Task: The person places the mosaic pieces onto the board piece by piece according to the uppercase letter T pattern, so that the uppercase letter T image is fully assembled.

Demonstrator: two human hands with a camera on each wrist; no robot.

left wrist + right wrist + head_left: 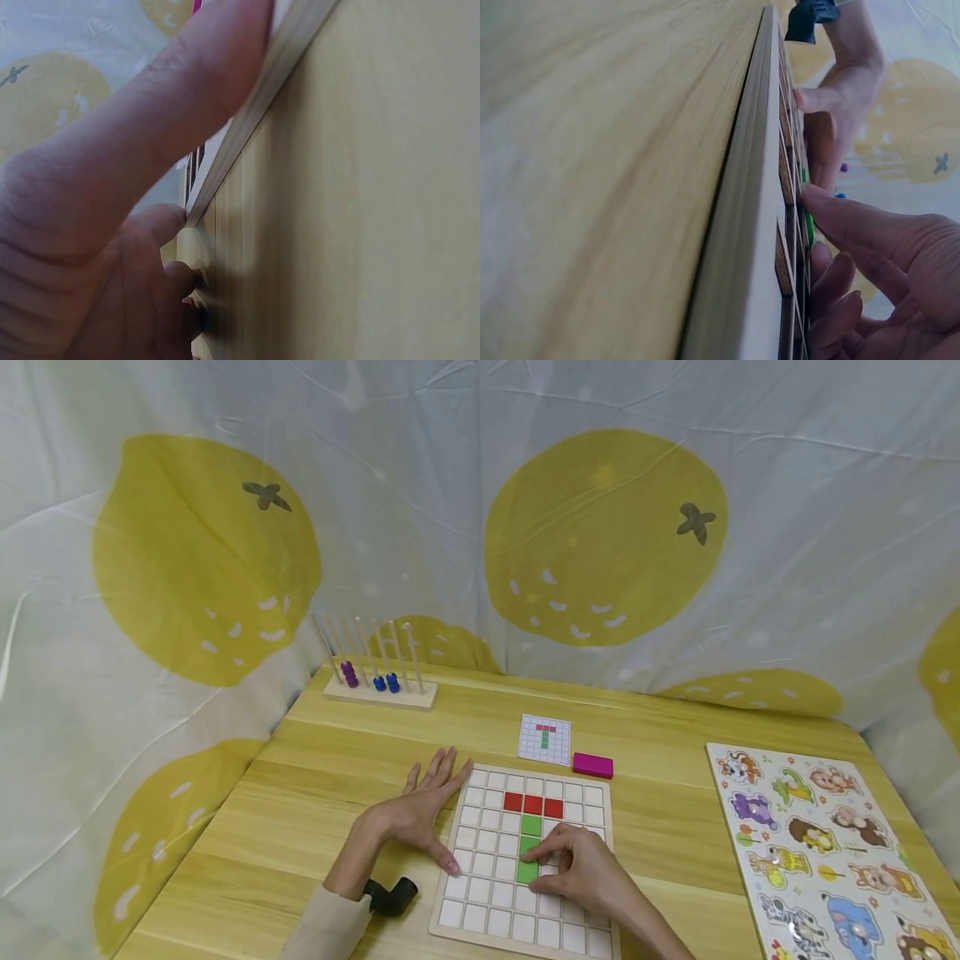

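A wooden grid board of white squares lies on the table. Three red tiles form a row in its upper part, with a column of green tiles running down from the middle one. My right hand pinches the lowest green tile between thumb and index finger, low over the grid; in the right wrist view the thumb meets its green edge. My left hand is spread along the board's left side, thumb near the lower squares and index finger at the top corner.
Behind the board lie a pattern card showing a red and green T and a magenta block. A peg stand with purple and blue beads is at back left. An animal puzzle board lies at right. A printed curtain closes the back.
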